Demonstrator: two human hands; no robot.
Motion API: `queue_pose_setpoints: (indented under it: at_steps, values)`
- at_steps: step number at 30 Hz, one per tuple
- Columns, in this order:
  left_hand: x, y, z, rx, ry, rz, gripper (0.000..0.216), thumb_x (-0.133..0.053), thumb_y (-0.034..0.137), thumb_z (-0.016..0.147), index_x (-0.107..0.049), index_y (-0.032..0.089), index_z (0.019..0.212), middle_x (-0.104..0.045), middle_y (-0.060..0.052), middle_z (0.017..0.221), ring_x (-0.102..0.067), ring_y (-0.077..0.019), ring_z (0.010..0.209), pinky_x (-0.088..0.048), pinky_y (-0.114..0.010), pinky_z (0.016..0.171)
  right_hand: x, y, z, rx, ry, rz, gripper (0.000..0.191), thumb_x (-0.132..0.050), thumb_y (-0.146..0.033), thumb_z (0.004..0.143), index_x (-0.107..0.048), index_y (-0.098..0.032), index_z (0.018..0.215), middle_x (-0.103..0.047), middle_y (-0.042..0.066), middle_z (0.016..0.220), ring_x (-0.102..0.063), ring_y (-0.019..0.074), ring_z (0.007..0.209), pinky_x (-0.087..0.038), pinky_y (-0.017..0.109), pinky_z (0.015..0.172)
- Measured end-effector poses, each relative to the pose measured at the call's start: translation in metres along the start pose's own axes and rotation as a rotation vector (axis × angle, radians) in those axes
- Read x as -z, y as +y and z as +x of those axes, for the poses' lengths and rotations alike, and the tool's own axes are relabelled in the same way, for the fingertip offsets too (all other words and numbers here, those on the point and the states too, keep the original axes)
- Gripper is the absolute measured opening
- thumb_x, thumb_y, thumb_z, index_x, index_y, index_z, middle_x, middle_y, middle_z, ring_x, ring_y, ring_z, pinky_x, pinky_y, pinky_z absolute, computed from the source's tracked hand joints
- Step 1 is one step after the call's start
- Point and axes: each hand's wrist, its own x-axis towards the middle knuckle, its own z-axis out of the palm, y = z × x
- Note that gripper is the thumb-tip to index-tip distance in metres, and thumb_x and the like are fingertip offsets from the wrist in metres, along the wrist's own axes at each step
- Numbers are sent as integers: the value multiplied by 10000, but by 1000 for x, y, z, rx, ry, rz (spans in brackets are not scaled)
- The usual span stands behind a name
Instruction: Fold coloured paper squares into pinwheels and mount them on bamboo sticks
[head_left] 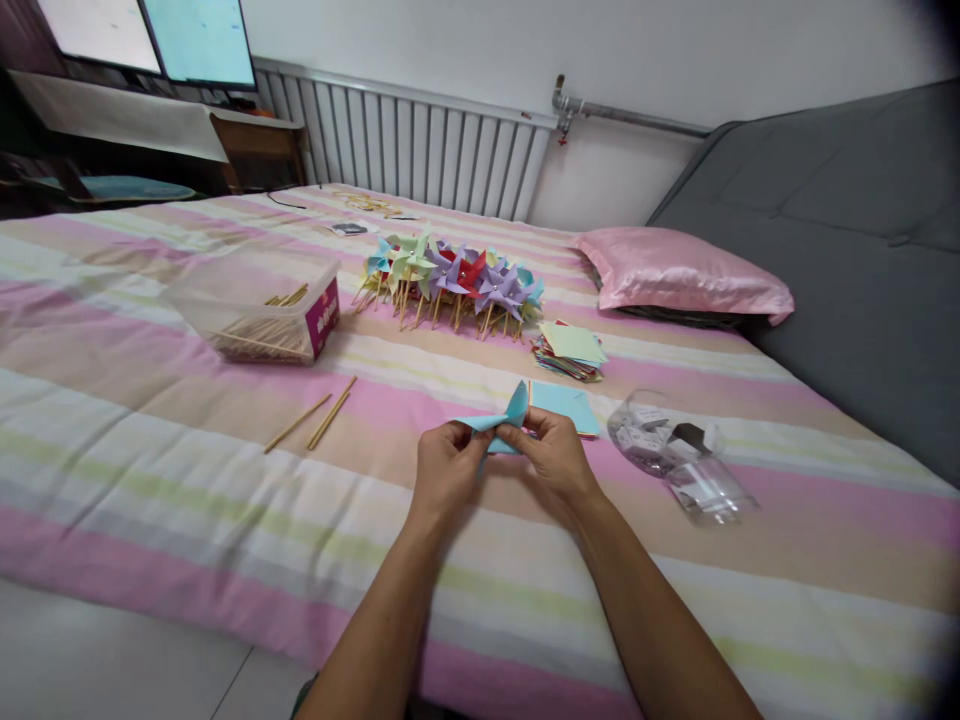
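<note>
Between my two hands is a light blue paper pinwheel piece (516,404), its corners bent up and in. My left hand (448,468) pinches its left side, thumb toward the middle. From the right, my right hand (556,455) grips the folded paper near the centre, with the fingertips of both hands almost touching. Just behind my right hand lies a small stack of coloured paper squares (568,408) with a blue one on top. Several loose wooden sticks (327,422) rest on the bedspread to the left. Finished paper pinwheels (457,275) on sticks stand grouped beyond my hands.
A clear plastic box (255,320) of sticks sits at left. Behind the blue squares is a taller paper pile (571,345). At right are a clear container (645,435) with small pieces and a tipped clear cup (709,488). A pink pillow (682,268) lies by the grey headboard (832,190).
</note>
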Motion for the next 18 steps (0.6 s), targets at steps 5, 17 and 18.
queue_pose_setpoints:
  at_steps: [5, 17, 18]
  values:
    - [2, -1, 0, -19, -26, 76, 261, -673, 347, 714, -741, 97, 739, -703, -90, 673, -631, -195, 632, -454, -274, 587, 0, 0, 0, -4, -17, 27, 184, -727, -336, 698, -722, -175, 788, -712, 36, 785, -626, 189, 738, -499, 327, 736]
    - [1, 1, -2, -48, -78, 18, 244, -635, 342, 758, -705, 110, 737, -661, -43, 664, -580, -146, 623, -415, -239, 579, 1, 3, 3, -57, -39, 140, 222, -753, -374, 671, -702, -174, 753, -681, 21, 738, -587, 159, 691, -469, 294, 702]
    - [0, 2, -2, -48, -87, -5, 240, -634, 344, 760, -704, 115, 741, -662, -39, 673, -578, -142, 630, -416, -236, 586, 1, 4, 3, -56, -38, 140, 226, -747, -379, 678, -697, -175, 761, -678, 20, 744, -585, 159, 698, -467, 291, 703]
